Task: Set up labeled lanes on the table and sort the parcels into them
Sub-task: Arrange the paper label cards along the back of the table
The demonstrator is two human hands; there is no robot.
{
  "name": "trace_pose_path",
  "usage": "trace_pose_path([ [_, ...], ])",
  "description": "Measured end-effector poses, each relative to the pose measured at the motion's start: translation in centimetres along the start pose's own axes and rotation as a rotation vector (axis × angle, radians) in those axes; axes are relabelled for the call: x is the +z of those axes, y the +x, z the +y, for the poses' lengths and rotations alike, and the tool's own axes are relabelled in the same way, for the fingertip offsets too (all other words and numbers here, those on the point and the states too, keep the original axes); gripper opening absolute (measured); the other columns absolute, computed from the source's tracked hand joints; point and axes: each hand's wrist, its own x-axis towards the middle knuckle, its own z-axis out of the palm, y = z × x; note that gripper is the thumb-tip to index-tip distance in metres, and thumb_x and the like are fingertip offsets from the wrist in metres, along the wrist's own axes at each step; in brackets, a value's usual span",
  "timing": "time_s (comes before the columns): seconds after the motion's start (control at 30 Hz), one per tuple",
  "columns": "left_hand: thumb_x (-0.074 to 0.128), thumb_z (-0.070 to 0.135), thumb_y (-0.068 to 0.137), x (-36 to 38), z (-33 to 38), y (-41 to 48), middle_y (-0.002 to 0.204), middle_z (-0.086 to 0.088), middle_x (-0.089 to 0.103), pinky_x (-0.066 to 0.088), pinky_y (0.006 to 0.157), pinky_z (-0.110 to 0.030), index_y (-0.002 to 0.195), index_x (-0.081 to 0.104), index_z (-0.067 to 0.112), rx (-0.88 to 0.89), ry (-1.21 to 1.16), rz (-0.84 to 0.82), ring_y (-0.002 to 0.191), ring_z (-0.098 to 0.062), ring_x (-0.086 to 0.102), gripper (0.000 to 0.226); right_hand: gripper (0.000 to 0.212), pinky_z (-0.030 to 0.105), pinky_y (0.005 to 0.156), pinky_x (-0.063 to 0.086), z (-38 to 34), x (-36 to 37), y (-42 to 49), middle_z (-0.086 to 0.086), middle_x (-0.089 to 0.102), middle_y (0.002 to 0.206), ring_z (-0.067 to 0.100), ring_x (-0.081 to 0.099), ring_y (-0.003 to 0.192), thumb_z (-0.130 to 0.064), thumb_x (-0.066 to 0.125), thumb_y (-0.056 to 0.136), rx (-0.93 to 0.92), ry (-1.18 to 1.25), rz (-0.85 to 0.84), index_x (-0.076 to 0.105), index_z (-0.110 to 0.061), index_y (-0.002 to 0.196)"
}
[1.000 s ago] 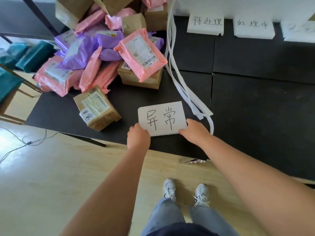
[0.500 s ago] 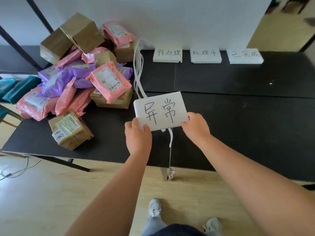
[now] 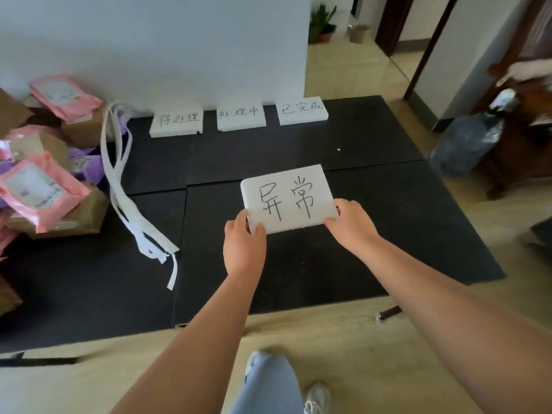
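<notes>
I hold a white foam label board (image 3: 288, 198) with two handwritten characters above the middle of the black table (image 3: 373, 204). My left hand (image 3: 244, 243) grips its lower left corner, thumb on top. My right hand (image 3: 349, 224) grips its lower right corner. Three more white label boards stand in a row against the wall at the back: one on the left (image 3: 176, 120), one in the middle (image 3: 240, 115), one on the right (image 3: 302, 110). A heap of pink, purple and brown parcels (image 3: 44, 186) fills the table's left side.
A bundle of white strips (image 3: 125, 192) trails across the table between the parcels and the boards. A large water bottle (image 3: 469, 138) and dark wooden furniture (image 3: 525, 138) stand on the floor to the right. The table's front edge is near my legs.
Both hands have carried the label board to the right and further over the table, away from the parcel heap. The view has swung right with them.
</notes>
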Motion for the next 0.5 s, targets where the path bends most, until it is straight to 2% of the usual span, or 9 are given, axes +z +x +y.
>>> trace_pose_path([
  [0.17, 0.053, 0.028, 0.099, 4.3, 4.3, 2.6, 0.126, 0.003, 0.049, 0.046, 0.071, -0.025, 0.141, 0.045, 0.025, 0.016, 0.0, -0.044, 0.091, -0.008, 0.054, 0.043, 0.041, 0.021, 0.058, 0.043, 3.1, -2.3, 4.1, 0.006, 0.052, 0.127, 0.012, 0.056, 0.079, -0.022, 0.06, 0.096, 0.039, 0.035, 0.028, 0.05, -0.017, 0.135],
  [0.27, 0.055, 0.026, 0.098, 7.0, 6.8, 5.0, 0.127, 0.004, 0.049, 0.044, 0.073, -0.025, 0.142, 0.044, 0.021, 0.017, -0.012, -0.086, 0.092, -0.007, 0.053, 0.045, 0.038, 0.024, 0.063, 0.048, 4.7, -3.5, 7.1, 0.006, 0.054, 0.126, 0.014, 0.059, 0.084, -0.022, 0.061, 0.095, 0.096, 0.045, 0.053, 0.053, -0.018, 0.132],
  [0.4, 0.058, 0.026, 0.096, 10.8, 9.9, 8.5, 0.123, 0.003, 0.053, 0.044, 0.074, -0.024, 0.132, 0.051, 0.021, 0.054, -0.018, -0.161, 0.093, -0.008, 0.055, 0.036, 0.036, 0.034, 0.074, 0.058, 6.7, -5.4, 11.2, 0.003, 0.059, 0.123, 0.015, 0.063, 0.089, -0.024, 0.062, 0.094, 0.186, 0.085, 0.099, 0.054, -0.02, 0.129],
  [0.5, 0.059, 0.026, 0.095, 13.6, 12.3, 10.6, 0.119, 0.005, 0.052, 0.045, 0.072, -0.024, 0.128, 0.053, 0.021, 0.092, -0.011, -0.213, 0.093, -0.01, 0.057, 0.034, 0.033, 0.037, 0.074, 0.06, 8.3, -6.9, 13.8, 0.002, 0.061, 0.119, 0.016, 0.064, 0.086, -0.025, 0.061, 0.094, 0.241, 0.104, 0.148, 0.055, -0.02, 0.126],
])
